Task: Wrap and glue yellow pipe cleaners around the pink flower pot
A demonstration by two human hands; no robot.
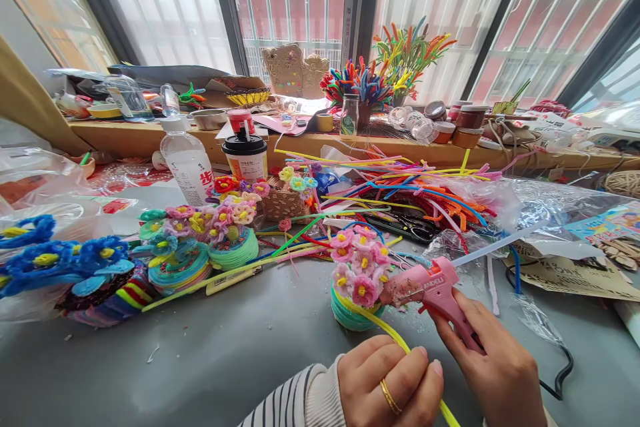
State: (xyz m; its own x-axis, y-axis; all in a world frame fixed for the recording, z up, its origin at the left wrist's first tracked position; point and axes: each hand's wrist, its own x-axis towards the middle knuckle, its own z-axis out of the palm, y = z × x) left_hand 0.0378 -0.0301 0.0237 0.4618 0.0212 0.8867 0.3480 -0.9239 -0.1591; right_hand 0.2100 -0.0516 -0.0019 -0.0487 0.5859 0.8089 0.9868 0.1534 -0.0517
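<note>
My right hand (493, 360) is wrapped round the handle of a pink glue gun (440, 290), with a pale glue stick (493, 247) jutting from its back. The gun's nozzle end is at the rim of a small green pot (353, 317), beside its pink pipe-cleaner flowers (363, 260); whether the tip touches is hidden. My left hand (393, 383), with a ring on one finger, pinches a yellow pipe cleaner (390, 330). That strand runs up to the pot's upper edge, and its other end passes down below my fingers.
Flower pots stand at left, including one with blue flowers (70, 257) and a green one (235, 250). Behind lie heaped pipe cleaners (425, 193), scissors (407, 227), a lidded cup (246, 159) and a bottle (186, 160). A black cable (563, 367) curls at right.
</note>
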